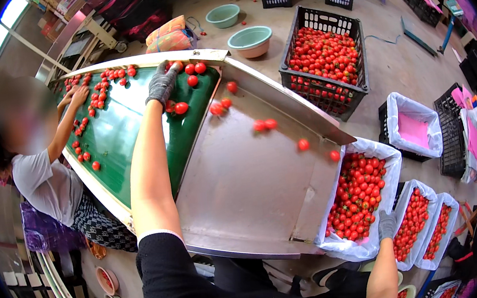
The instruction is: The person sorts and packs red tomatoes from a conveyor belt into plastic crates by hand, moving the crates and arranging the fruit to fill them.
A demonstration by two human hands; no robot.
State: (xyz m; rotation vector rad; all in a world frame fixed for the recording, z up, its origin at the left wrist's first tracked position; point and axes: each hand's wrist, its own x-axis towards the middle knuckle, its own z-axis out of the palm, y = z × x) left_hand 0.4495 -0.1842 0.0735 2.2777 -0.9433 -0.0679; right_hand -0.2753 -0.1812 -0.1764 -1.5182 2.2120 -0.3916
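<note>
small red tomatoes (263,125) roll down the steel chute (243,189) toward the white-lined crate (392,163); grey-gloved left hand (161,84) cupped over tomatoes above the chute, right hand (386,225) gripping the liner. strays could bounce past.

Bare steel chute (241,178) lies open; rolling tomatoes (265,125) dot its upper part

Concrete floor (398,68), bright window (4,22)

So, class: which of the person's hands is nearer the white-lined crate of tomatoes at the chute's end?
Right. The right hand touches the white-lined crate at its near edge; the left hand is far off, up on the green belt.
</note>
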